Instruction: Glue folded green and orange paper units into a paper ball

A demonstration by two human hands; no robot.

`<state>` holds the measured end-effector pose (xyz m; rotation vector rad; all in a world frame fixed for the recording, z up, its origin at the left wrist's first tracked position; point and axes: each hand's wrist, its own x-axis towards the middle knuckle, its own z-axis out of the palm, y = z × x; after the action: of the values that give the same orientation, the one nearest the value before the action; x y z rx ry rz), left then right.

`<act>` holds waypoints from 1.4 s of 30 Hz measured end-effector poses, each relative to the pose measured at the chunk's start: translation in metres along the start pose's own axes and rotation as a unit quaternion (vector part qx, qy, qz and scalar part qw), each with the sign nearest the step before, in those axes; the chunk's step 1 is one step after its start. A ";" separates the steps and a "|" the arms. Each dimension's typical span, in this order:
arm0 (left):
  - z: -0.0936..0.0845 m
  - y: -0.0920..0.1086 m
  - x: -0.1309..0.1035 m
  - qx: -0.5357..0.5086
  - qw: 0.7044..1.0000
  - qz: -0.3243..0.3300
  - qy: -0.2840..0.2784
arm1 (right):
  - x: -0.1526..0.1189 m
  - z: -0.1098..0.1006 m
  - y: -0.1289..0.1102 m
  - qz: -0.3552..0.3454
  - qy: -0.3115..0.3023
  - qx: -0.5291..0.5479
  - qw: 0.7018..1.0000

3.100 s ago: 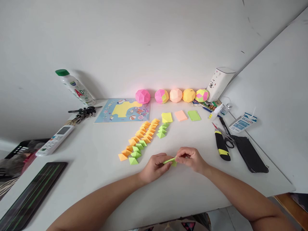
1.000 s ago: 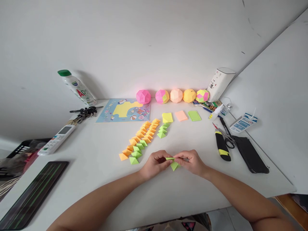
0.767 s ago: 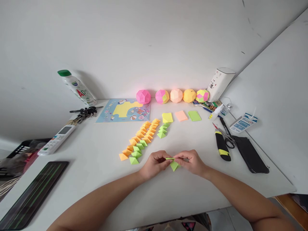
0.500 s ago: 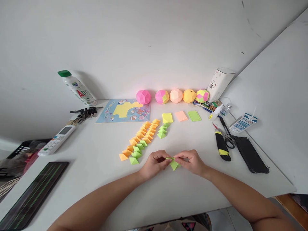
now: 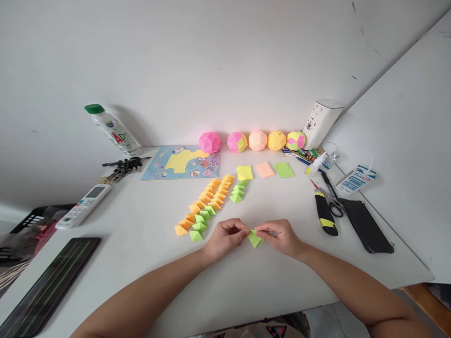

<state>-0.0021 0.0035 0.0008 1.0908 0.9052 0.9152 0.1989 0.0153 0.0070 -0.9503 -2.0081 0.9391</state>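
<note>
Between my two hands is a small green sheet of paper [image 5: 254, 240], folded, with a pointed corner hanging toward me. My left hand [image 5: 227, 237] pinches its left upper edge between thumb and fingers. On the other side, my right hand [image 5: 280, 236] grips the right upper edge the same way. Left of my hands, rows of folded orange paper pieces [image 5: 206, 196] and folded green pieces [image 5: 199, 226] lie on the white table [image 5: 225, 286]. Another short row of green folded pieces [image 5: 237, 195] lies beyond my hands.
Yellow [image 5: 244, 172], pink [image 5: 265, 170] and green [image 5: 284, 170] paper stacks lie farther back. Several paper balls [image 5: 258, 141] line the wall. A box cutter [image 5: 326, 213], scissors [image 5: 336, 209] and black pouch [image 5: 368, 227] are right; a remote [image 5: 84, 205] and dark tablet-like panel [image 5: 52, 284] left.
The green paper's top edge has tilted and its hanging corner has risen slightly. My left fingers have shifted a little along the edge; my right hand stays nearly still.
</note>
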 end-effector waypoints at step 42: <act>0.002 0.002 -0.001 0.025 0.999 0.004 -0.028 | 0.000 0.002 0.001 -0.014 -0.009 -0.010 1.000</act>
<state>-0.0007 0.0018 0.0035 1.1575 0.8812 0.8690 0.1980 0.0149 0.0051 -0.9252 -2.0430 0.9170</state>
